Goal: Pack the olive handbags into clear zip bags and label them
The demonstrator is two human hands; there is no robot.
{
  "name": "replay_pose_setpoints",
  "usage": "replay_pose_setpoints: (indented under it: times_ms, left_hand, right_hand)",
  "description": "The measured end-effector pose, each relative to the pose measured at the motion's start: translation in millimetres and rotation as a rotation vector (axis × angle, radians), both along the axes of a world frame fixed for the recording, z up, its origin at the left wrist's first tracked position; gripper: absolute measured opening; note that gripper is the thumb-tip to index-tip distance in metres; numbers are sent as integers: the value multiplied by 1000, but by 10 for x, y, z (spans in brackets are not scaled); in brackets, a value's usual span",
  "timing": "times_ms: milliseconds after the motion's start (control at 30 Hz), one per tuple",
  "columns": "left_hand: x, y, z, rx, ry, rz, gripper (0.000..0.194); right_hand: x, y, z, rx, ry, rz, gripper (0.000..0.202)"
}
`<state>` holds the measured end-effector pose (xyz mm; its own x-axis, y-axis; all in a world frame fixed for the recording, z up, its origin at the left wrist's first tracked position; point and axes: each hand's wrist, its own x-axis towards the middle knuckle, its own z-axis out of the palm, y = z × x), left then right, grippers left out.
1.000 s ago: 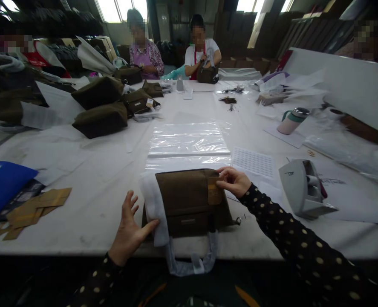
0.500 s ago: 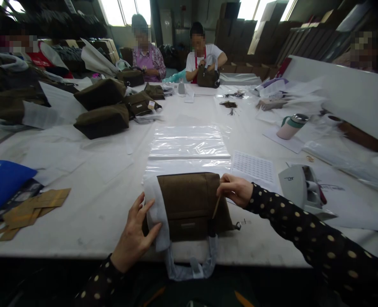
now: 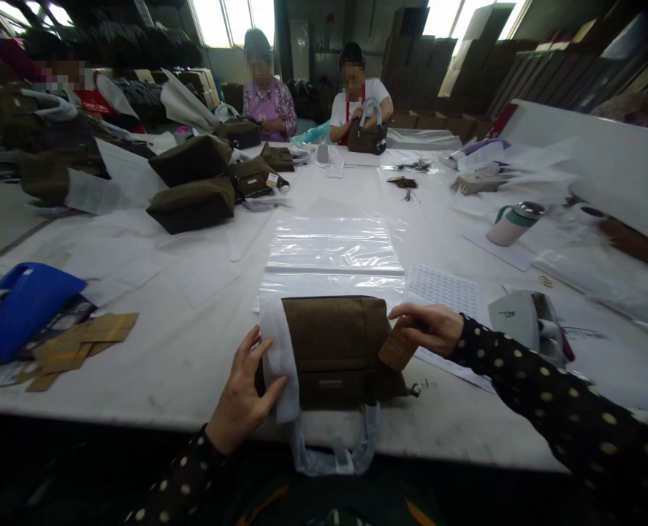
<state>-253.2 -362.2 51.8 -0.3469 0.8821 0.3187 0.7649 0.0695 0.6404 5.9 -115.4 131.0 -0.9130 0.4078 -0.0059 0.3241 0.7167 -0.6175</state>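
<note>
A dark olive handbag [image 3: 334, 329] lies on the table in front of me, its handle [image 3: 334, 460] in clear wrap hanging toward me over the table's edge. White foam sheet [image 3: 283, 351] covers the bag's left end. My left hand [image 3: 247, 394] rests against that foam with fingers spread. At the bag's right side, my right hand [image 3: 427, 327] pinches a brown cardboard hang tag [image 3: 397, 347], its face turned toward me. A small metal ring [image 3: 416, 390] sticks out from the bag's lower right corner.
Flat clear plastic bags [image 3: 334, 252] lie beyond the handbag. On the right are a printed sheet [image 3: 444, 288], a tape dispenser [image 3: 529, 321] and a tumbler [image 3: 515, 223]. More handbags [image 3: 192, 204], a blue container [image 3: 22, 307] and brown tags [image 3: 82, 343] are leftward. Two co-workers face me across the table.
The tag in my right hand has turned from edge-on to show its face, and the hand has shifted slightly away from the bag. My left hand stays on the foam. The view has swung left.
</note>
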Motion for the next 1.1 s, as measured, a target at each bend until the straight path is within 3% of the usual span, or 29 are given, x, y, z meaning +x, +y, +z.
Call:
replay_pose_setpoints:
  times_ms: [133, 233, 267, 333, 433, 600, 700, 900, 1000, 1100]
  left_hand:
    - [-4, -10, 6, 58, 15, 8, 58]
    - [2, -26, 20, 91, 44, -10, 53]
    - [10, -28, 28, 81, 55, -24, 50]
    - [41, -16, 48, 42, 57, -53, 46]
    - [122, 80, 75, 7, 34, -52, 48]
    - [186, 431, 38, 22, 115, -25, 44]
    - [107, 615, -13, -26, 227, -6, 45]
    - [40, 764, 33, -151, 456, 5, 57]
    - [77, 840, 9, -174, 594, -82, 61]
    - [72, 906, -105, -252, 614, -143, 62]
  right_hand:
    - [16, -29, 140, -253, -266, 56, 24]
    - [39, -9, 216, -504, -343, 34, 54]
    - [18, -2, 236, -533, -359, 23, 55]
    - [-93, 8, 260, -425, -393, -8, 39]
    - [-384, 12, 206, -49, -393, -101, 25]
    - [-733, 54, -186, 346, -290, -212, 26]
    - [-763, 56, -471, 432, -123, -220, 54]
    - [-780, -177, -808, 565, -118, -229, 42]
    - [-814, -284, -910, 648, -130, -255, 61]
    - [-845, -315, -1030, 685, -135, -272, 71]
